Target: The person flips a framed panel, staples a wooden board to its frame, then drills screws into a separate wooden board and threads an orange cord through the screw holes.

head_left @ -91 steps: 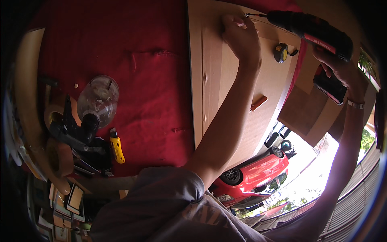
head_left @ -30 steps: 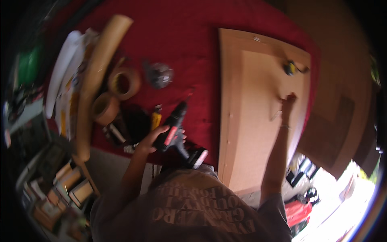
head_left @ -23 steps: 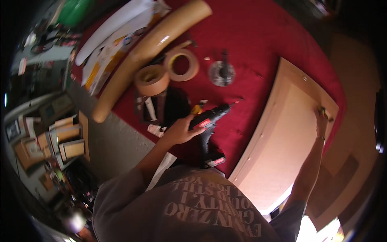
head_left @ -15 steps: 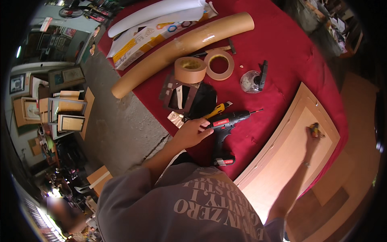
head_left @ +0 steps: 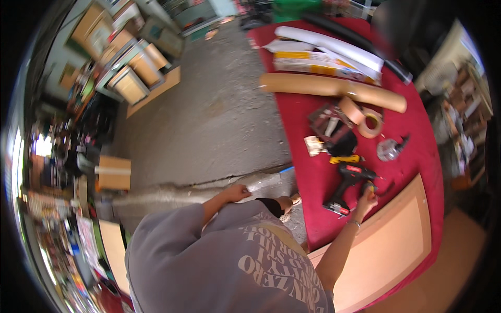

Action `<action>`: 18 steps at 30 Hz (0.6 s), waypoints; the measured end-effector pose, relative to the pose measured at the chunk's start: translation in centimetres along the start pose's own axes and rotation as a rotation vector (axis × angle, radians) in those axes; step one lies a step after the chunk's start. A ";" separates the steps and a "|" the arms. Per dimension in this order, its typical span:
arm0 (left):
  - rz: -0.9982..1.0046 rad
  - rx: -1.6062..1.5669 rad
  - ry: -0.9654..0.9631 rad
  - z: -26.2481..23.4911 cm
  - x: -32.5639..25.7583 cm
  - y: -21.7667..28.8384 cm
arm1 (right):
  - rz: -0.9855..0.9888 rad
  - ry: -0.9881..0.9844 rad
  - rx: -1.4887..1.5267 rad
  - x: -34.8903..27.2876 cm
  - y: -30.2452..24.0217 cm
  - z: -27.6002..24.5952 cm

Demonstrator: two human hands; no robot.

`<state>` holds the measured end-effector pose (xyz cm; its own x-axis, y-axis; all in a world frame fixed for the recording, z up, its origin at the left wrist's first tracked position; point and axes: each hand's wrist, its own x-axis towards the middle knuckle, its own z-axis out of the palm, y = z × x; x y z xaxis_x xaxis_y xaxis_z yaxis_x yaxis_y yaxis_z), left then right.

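Tape measure (head_left: 368, 188): yellow and black, held at the front of the right hand (head_left: 368, 201), just right of the handle of the cordless drill (head_left: 345, 184); contact with drill, cannot tell.
Right hand: thumb and fingers pinching the tape measure; metallic wristband (head_left: 354, 223) worn at the wrist.
Left hand (head_left: 236, 193): well apart from the drill, out to its left, over the concrete floor (head_left: 219, 120); fingers curled inward, cannot tell if pinching anything.
Cordless drill: black with red panel, lying on its side on the red tablecloth (head_left: 420, 130), bit directed right.
Utility knife (head_left: 345, 159): yellow, lying just beyond the drill.
Clear container (head_left: 387, 150): black-nozzled, near the drill, beyond and to its right.
Adhesive tape rolls (head_left: 352, 110): two, brown, beyond the drill.
Brown tube (head_left: 323, 86): laid crosswise, farther beyond the drill.
Brown-backed panel (head_left: 389, 245): flat on the tablecloth, closer to the body than the drill.
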<state>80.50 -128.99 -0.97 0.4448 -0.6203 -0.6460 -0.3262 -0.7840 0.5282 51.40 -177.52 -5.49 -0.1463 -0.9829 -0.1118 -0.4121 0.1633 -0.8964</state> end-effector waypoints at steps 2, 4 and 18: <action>-0.312 0.027 0.190 2.2 -5.8 -10.1 | -0.105 0.115 -0.228 0.2 1.4 -0.7; -0.651 -0.087 0.181 3.6 -11.9 -18.8 | -0.190 0.207 -0.380 -0.2 2.1 -1.3; -0.574 -0.591 0.669 16.7 -17.7 -24.0 | -0.355 -0.162 -0.139 -8.7 -1.2 -5.1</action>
<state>66.56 -99.56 -11.40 0.8306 0.1198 -0.5438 0.4558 -0.7074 0.5402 48.62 -168.74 -1.25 0.1659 -0.9790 0.1182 -0.5308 -0.1896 -0.8260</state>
